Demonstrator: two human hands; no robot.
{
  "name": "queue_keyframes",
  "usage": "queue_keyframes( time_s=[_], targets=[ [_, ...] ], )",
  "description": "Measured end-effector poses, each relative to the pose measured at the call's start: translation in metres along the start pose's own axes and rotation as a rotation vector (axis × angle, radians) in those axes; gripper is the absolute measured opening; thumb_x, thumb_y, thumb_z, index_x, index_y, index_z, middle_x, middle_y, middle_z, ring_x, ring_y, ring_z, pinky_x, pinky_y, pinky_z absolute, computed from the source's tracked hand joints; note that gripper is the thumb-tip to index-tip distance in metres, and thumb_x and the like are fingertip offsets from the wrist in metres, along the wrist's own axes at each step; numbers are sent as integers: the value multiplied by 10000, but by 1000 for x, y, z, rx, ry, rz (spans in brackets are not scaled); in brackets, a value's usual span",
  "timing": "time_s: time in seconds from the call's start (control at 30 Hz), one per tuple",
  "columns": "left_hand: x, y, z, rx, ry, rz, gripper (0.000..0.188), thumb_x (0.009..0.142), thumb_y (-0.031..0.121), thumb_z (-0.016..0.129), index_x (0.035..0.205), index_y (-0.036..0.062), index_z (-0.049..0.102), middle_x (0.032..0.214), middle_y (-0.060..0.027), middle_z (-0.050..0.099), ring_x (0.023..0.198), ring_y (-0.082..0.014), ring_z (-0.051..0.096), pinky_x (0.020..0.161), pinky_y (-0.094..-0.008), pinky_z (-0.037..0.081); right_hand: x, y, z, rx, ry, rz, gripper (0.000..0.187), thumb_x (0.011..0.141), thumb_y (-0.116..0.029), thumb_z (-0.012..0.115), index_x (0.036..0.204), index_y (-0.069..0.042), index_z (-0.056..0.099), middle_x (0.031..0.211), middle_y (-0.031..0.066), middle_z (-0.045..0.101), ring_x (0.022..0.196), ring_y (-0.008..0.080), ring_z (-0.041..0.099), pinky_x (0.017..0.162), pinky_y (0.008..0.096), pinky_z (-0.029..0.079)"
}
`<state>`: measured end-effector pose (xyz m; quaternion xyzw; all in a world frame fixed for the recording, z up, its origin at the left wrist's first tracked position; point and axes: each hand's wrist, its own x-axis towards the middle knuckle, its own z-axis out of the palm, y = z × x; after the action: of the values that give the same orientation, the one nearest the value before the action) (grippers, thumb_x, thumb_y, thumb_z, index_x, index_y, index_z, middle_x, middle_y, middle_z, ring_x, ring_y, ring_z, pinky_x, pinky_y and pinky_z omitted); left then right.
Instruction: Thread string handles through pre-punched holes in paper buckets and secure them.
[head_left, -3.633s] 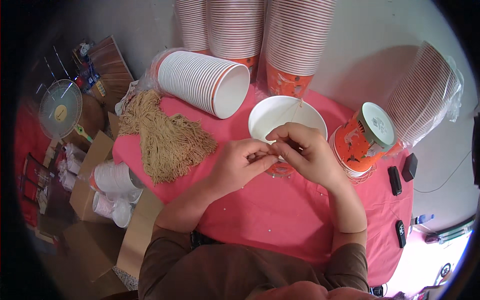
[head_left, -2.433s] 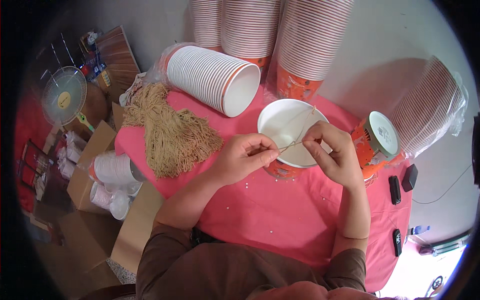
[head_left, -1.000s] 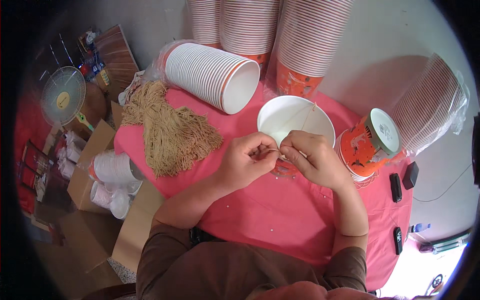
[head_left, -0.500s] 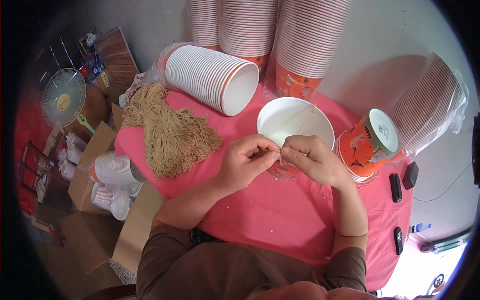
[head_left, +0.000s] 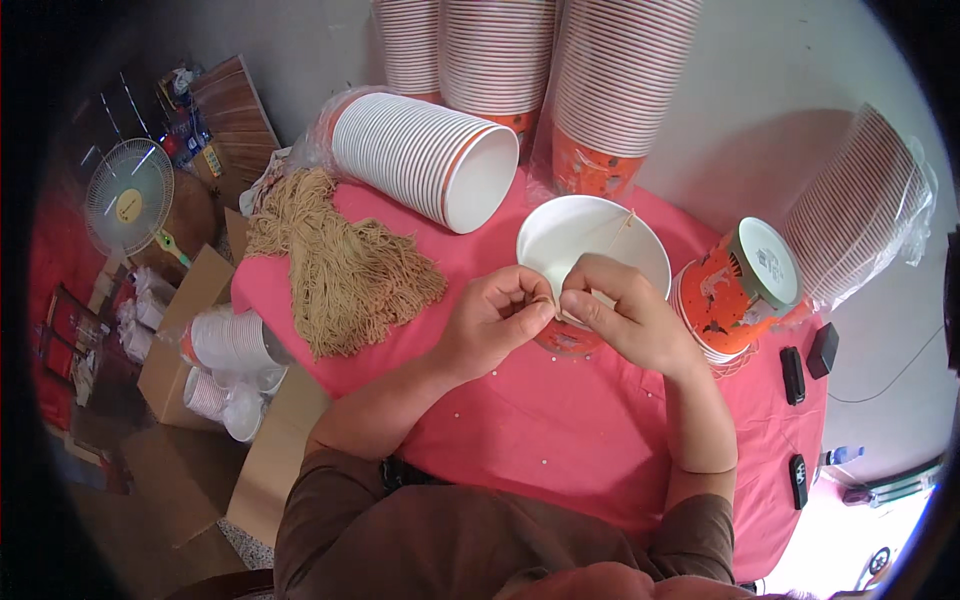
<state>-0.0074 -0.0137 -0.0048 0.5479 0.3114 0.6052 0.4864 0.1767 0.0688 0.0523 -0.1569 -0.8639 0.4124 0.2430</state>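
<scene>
A paper bucket (head_left: pixel 556 232), white inside and orange outside, stands on the table just beyond my hands. A thin tan string (head_left: pixel 621 232) runs from the far right of its rim down inside. My left hand (head_left: pixel 503 322) is closed in a pinch on the string at the bucket's near rim. Close beside it, my right hand (head_left: pixel 632 315) pinches with thumb and forefinger; what lies between those fingertips is too small to make out. To the left lies a thick bundle of tan strings (head_left: pixel 355 270).
Stacked buckets (head_left: pixel 410 155) lie on their side behind the strings, with tall wrapped stacks (head_left: pixel 620 90) against the wall. Upturned orange buckets (head_left: pixel 720 280) stand right, near black devices (head_left: pixel 792 375). Small white beads dot the pink tablecloth (head_left: pixel 500 430). Open cardboard boxes (head_left: pixel 185 340) are at left.
My fingertips have parted slightly at the bucket's near rim. The right hand's fingers have lifted and curled a little, while the left hand keeps its pinch.
</scene>
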Motion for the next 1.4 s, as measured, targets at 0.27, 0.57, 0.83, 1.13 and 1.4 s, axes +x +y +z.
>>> queue_keyframes(
  time_s=[0.27,0.57,0.83,1.13,1.4],
  targets=[
    [3,-5,-8,-149,45,-111,69,937,126,561,939,56,558,746,64,504,599,-2,401,517,-176,310,3,-1,17,-360,227,-424,293,741,-52,765,949,-38,558,850,108,591,847,329,580,855,426,442],
    [7,-7,-12,-442,30,-241,81,929,133,552,930,53,543,653,66,418,506,-17,323,446,-195,235,5,7,20,-271,281,-496,283,733,27,729,987,-38,621,815,95,621,842,331,611,907,458,480],
    [7,-3,-13,-545,-50,-328,110,958,162,510,935,58,535,637,61,402,492,-25,313,442,-199,232,5,4,21,-478,355,-568,321,733,4,740,1041,-37,660,808,106,619,828,313,617,820,432,500],
    [5,-4,-12,-534,-38,-331,103,964,147,502,933,60,548,641,59,415,489,-26,307,438,-202,230,0,3,22,-338,326,-448,238,750,-14,747,977,-36,675,766,79,620,605,241,624,521,344,488],
    [6,-6,-14,-603,-78,-325,106,970,148,502,931,61,549,642,56,416,494,-27,310,434,-202,230,2,4,22,-415,345,-490,204,763,-13,734,957,-33,676,795,76,622,616,235,635,516,346,496]
  ],
)
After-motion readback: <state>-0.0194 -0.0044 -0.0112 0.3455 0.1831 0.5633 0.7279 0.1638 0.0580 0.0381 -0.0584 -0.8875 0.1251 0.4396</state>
